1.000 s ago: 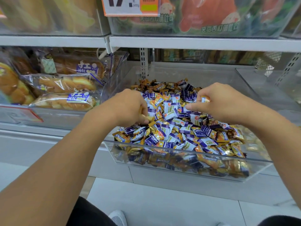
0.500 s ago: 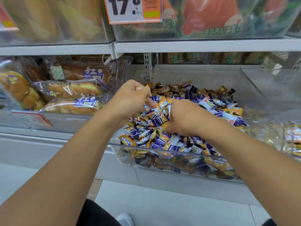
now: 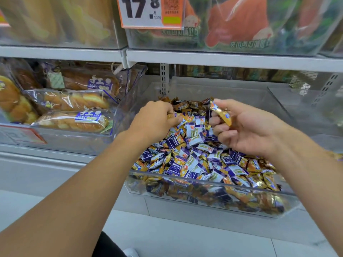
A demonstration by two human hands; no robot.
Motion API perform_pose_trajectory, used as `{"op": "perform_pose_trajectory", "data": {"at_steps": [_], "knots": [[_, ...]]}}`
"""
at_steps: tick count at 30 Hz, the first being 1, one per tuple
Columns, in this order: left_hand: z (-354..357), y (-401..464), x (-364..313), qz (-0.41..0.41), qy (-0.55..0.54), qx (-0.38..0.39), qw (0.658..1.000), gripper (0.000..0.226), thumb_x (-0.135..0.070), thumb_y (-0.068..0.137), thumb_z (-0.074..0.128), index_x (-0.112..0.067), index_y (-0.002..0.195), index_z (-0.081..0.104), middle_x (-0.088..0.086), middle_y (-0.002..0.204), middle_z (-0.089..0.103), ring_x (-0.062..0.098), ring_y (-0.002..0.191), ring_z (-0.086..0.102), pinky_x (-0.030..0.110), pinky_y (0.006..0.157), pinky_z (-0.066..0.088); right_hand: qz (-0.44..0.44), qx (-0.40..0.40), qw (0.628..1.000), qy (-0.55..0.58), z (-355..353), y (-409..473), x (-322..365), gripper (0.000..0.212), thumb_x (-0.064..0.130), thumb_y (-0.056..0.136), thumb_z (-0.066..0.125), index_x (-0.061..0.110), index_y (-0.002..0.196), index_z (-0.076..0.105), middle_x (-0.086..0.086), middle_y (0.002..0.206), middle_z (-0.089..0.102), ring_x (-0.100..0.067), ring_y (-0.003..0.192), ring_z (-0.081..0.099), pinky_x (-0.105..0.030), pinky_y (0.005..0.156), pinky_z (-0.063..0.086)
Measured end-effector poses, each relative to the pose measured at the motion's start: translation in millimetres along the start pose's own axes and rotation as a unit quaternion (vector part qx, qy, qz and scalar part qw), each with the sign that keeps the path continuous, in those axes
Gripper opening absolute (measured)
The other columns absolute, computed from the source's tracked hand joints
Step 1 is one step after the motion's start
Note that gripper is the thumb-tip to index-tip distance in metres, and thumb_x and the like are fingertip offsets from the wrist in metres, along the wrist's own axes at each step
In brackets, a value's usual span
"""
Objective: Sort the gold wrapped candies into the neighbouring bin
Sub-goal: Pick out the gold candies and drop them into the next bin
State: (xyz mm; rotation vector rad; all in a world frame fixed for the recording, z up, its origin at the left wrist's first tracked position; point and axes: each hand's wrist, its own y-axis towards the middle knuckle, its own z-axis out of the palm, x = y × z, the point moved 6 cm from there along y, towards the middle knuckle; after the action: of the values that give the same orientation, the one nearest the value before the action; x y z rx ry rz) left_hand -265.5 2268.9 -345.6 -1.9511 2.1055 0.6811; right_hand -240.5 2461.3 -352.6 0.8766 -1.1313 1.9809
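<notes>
Fingers (image 3: 219, 125) of my right hand (image 3: 246, 128) pinched one gold candy (image 3: 221, 114) clear for transfer; left hand (image 3: 156, 119) fingers curled, picking in the clear bin (image 3: 204, 184).

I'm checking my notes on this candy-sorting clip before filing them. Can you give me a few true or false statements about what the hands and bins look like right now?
1. The right hand holds a gold wrapped candy raised above the pile. True.
2. The left hand rests on the bread bags. False: it is down in the candy bin, fingers curled at the pile; the bread bags lie in the next bin to the left.
3. The candy bin holds both purple and gold wrappers. True.
4. The candy bin is made of dark opaque plastic. False: it is clear, and candies show through its front wall.
5. The price tag hangs above the candy bin. True.
</notes>
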Motion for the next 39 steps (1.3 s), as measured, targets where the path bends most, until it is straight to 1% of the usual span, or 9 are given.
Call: {"op": "perform_pose_trajectory", "data": {"at_steps": [6,9,11,14,17,22,29,35,39], "knots": [[7,0,-7,0.004,0.032,0.035,0.999,0.031,-0.052,0.078,0.077,-0.028,0.096,0.070,0.004,0.114,0.069,0.024,0.097,0.064,0.038,0.083,0.053,-0.015,-0.023,0.992,0.126,1,7,-2,0.022,0.013,0.081,0.051,0.000,0.097,0.061,-0.008,0.085,0.063,-0.013,0.060,0.052,-0.016,0.038,0.036],[2,-1,-7,-0.009,-0.065,0.013,0.998,0.024,-0.040,0.084,0.077,-0.020,0.082,0.064,-0.005,0.083,0.069,0.000,0.056,0.055,0.014,0.053,0.044,-0.036,-0.077,0.996,0.014,3,16,-3,0.011,0.007,0.082,0.051,0.001,0.087,0.060,-0.005,0.072,0.056,-0.010,0.052,0.047,-0.015,0.035,0.033],[-6,-4,-3,-0.055,-0.164,-0.025,0.985,0.028,-0.039,0.091,0.068,-0.014,0.081,0.062,-0.011,0.055,0.053,0.005,0.041,0.042,0.019,0.043,0.035,-0.098,-0.124,0.974,-0.164,3,20,4,0.006,0.010,0.087,0.062,0.006,0.083,0.064,-0.002,0.067,0.057,-0.009,0.048,0.045,-0.018,0.036,0.034],[-14,-9,8,-0.148,-0.343,-0.066,0.925,0.028,-0.034,0.096,0.056,-0.006,0.093,0.061,-0.005,0.057,0.042,0.015,0.048,0.034,0.024,0.045,0.026,-0.231,-0.100,0.827,-0.502,28,22,14,0.009,0.024,0.089,0.074,0.016,0.091,0.075,0.009,0.059,0.056,-0.004,0.049,0.052,-0.017,0.046,0.039],[-15,-16,8,-0.195,-0.468,-0.051,0.861,0.014,-0.025,0.097,0.052,-0.014,0.093,0.060,0.001,0.068,0.048,0.012,0.046,0.029,0.019,0.036,0.018,-0.248,-0.119,0.627,-0.729,48,29,2,0.022,0.031,0.089,0.072,0.032,0.111,0.073,-0.001,0.095,0.066,-0.019,0.087,0.065,-0.030,0.072,0.050],[-13,-23,9,-0.209,-0.492,-0.021,0.845,0.016,-0.021,0.095,0.055,-0.014,0.104,0.066,0.001,0.072,0.058,0.010,0.046,0.032,0.019,0.036,0.017,-0.250,-0.192,0.533,-0.785,61,31,3,0.015,0.017,0.090,0.069,0.021,0.105,0.069,-0.010,0.102,0.066,-0.036,0.092,0.064,-0.039,0.072,0.049],[1,-26,6,-0.236,-0.505,0.058,0.828,0.025,-0.032,0.100,0.054,-0.012,0.109,0.066,0.005,0.081,0.058,0.008,0.042,0.037,0.016,0.031,0.019,-0.302,-0.209,0.630,-0.684,55,-2,28,0.005,0.038,0.081,0.079,0.033,0.081,0.078,0.002,0.078,0.070,-0.024,0.075,0.065,-0.033,0.068,0.052],[9,-21,-33,-0.200,-0.543,0.137,0.804,0.027,-0.033,0.102,0.050,-0.012,0.104,0.067,0.005,0.076,0.062,0.008,0.044,0.037,0.014,0.029,0.020,-0.359,-0.244,0.660,-0.614,22,-64,44,0.011,0.030,0.083,0.077,0.027,0.073,0.075,0.011,0.061,0.062,-0.008,0.061,0.059,-0.026,0.063,0.048],[20,-25,-109,-0.130,-0.521,0.244,0.808,0.028,-0.031,0.103,0.049,-0.009,0.104,0.067,0.003,0.070,0.061,0.007,0.045,0.036,0.012,0.029,0.019,-0.322,-0.275,0.810,-0.407,-56,-125,63,0.006,0.019,0.084,0.077,0.017,0.079,0.077,0.005,0.053,0.057,-0.008,0.043,0.043,-0.019,0.042,0.034]]}}
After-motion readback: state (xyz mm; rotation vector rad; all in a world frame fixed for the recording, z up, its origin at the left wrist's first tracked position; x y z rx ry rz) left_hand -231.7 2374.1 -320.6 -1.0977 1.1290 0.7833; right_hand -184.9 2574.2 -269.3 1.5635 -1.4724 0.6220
